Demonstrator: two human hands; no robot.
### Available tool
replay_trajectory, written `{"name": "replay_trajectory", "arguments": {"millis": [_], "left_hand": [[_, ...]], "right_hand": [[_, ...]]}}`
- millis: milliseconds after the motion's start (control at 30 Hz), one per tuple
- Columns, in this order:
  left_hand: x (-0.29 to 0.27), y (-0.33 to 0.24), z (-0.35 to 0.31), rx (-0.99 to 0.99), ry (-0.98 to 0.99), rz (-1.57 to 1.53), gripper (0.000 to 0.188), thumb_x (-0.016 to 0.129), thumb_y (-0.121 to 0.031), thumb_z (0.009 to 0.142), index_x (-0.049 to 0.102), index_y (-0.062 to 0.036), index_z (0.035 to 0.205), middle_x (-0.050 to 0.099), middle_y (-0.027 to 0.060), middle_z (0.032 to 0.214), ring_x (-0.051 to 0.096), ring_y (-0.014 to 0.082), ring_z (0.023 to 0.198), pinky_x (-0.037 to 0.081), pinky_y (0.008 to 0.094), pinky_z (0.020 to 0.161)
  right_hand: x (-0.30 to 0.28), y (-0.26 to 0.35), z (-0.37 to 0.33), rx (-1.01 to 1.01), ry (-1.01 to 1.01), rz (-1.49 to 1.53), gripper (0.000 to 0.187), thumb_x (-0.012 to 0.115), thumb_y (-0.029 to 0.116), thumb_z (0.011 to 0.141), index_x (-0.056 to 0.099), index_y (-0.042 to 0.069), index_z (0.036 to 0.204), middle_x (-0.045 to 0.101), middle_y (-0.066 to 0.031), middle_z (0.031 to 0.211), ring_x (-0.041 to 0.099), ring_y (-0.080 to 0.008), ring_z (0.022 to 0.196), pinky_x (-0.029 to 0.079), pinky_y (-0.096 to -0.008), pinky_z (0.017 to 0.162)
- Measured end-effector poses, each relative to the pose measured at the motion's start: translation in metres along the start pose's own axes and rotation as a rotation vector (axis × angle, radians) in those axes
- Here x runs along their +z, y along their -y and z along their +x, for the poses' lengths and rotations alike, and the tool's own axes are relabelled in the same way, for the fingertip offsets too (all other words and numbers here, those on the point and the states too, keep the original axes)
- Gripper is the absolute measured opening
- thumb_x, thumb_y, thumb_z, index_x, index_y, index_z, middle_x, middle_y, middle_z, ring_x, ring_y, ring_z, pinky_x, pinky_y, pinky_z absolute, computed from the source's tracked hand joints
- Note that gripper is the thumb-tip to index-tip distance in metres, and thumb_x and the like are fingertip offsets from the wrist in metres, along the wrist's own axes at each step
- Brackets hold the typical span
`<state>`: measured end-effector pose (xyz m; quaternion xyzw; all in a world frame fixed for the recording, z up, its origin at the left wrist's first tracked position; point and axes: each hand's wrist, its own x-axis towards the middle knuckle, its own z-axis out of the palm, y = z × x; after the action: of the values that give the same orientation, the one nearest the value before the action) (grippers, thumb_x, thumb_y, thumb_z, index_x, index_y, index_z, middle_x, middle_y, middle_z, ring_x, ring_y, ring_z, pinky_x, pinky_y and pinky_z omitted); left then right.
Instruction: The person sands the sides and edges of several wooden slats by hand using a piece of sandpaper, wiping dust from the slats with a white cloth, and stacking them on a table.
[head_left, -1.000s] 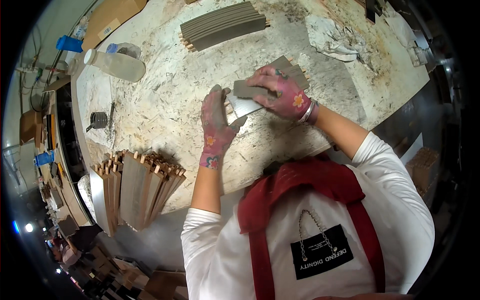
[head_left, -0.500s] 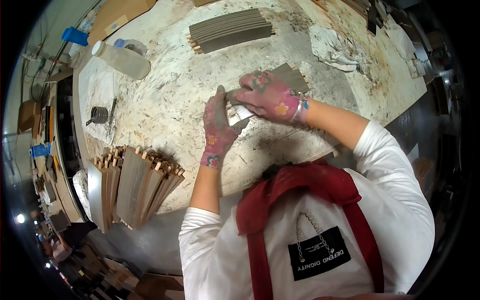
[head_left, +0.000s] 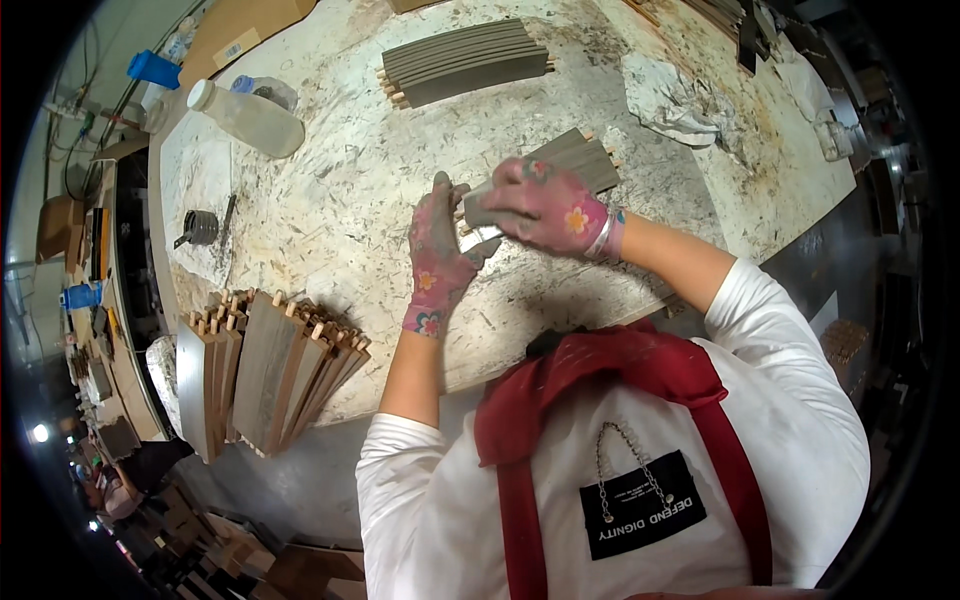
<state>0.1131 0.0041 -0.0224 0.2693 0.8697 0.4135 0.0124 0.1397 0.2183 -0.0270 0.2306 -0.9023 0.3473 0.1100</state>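
Note:
Both my hands wear pink flowered gloves with grey, stained fingers. My right hand (head_left: 550, 208) is closed over a grey-brown wooden slat (head_left: 578, 165) that lies slantwise on the worktable. Light wooden pegs stick out of the slat's far right end, and my hand covers its middle. At the slat's near left end stands my left hand (head_left: 437, 245), thumb and fingers apart in a C shape. Between the hands a small bright white patch (head_left: 477, 237) shows; what it is I cannot make out. Whether the left fingers touch the slat is hard to see.
A row of pegged slats (head_left: 465, 70) lies at the far side. More pegged slats (head_left: 270, 375) stand at the near left edge. Cloudy bottle (head_left: 245, 120), black coil (head_left: 200, 228) and cardboard (head_left: 235, 40) are left; a crumpled white cloth (head_left: 680, 105) lies right.
My right hand has shifted slightly right and its fingers have drawn back, showing more of the slat's left end. My left hand has barely moved.

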Motion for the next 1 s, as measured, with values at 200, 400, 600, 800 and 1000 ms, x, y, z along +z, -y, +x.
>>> {"name": "replay_trajectory", "arguments": {"millis": [200, 400, 600, 800, 1000], "left_hand": [[0.005, 0.000, 0.005, 0.023, 0.001, -0.029, 0.107, 0.091, -0.026, 0.064, 0.032, 0.0077, 0.147, 0.058, 0.0232, 0.126, 0.057, 0.0392, 0.115, 0.044, 0.0459, 0.101], [0.024, 0.047, -0.014, -0.085, 0.063, -0.029, 0.106, 0.091, -0.024, 0.064, 0.032, 0.0102, 0.146, 0.056, 0.0245, 0.131, 0.055, 0.0388, 0.119, 0.044, 0.0457, 0.102], [0.023, 0.040, -0.011, -0.148, 0.092, -0.133, 0.102, 0.091, -0.024, 0.065, 0.035, 0.0096, 0.144, 0.058, 0.0238, 0.127, 0.055, 0.0382, 0.118, 0.045, 0.0451, 0.100], [0.017, 0.025, -0.005, 0.077, -0.024, -0.103, 0.111, 0.089, -0.015, 0.072, 0.017, 0.0017, 0.155, 0.057, 0.0217, 0.129, 0.060, 0.0311, 0.118, 0.050, 0.0391, 0.100], [0.015, 0.024, -0.003, 0.099, -0.049, -0.069, 0.112, 0.090, -0.014, 0.071, 0.018, -0.0003, 0.156, 0.059, 0.0201, 0.127, 0.062, 0.0319, 0.117, 0.051, 0.0405, 0.098]], "right_hand": [[0.021, -0.042, -0.002, -0.054, -0.046, 0.035, 0.026, 0.068, 0.022, 0.087, 0.067, 0.016, 0.112, 0.062, -0.0155, 0.113, 0.062, -0.0331, 0.102, 0.053, -0.0415, 0.087], [-0.013, 0.013, 0.021, -0.024, 0.150, -0.076, 0.025, 0.066, 0.021, 0.088, 0.067, 0.015, 0.112, 0.063, -0.0140, 0.113, 0.063, -0.0319, 0.101, 0.052, -0.0408, 0.086], [-0.003, -0.023, 0.028, 0.086, -0.020, 0.148, 0.024, 0.064, 0.020, 0.089, 0.067, 0.015, 0.112, 0.064, -0.0126, 0.112, 0.063, -0.0308, 0.101, 0.052, -0.0400, 0.086], [-0.017, 0.026, 0.016, -0.161, -0.022, -0.264, 0.026, 0.063, 0.016, 0.085, 0.068, 0.017, 0.111, 0.064, -0.0127, 0.108, 0.063, -0.0307, 0.102, 0.051, -0.0413, 0.086], [-0.023, 0.037, 0.027, -0.130, 0.071, -0.124, 0.032, 0.064, 0.013, 0.081, 0.066, 0.017, 0.112, 0.062, -0.0126, 0.112, 0.062, -0.0324, 0.106, 0.049, -0.0460, 0.089]]}}
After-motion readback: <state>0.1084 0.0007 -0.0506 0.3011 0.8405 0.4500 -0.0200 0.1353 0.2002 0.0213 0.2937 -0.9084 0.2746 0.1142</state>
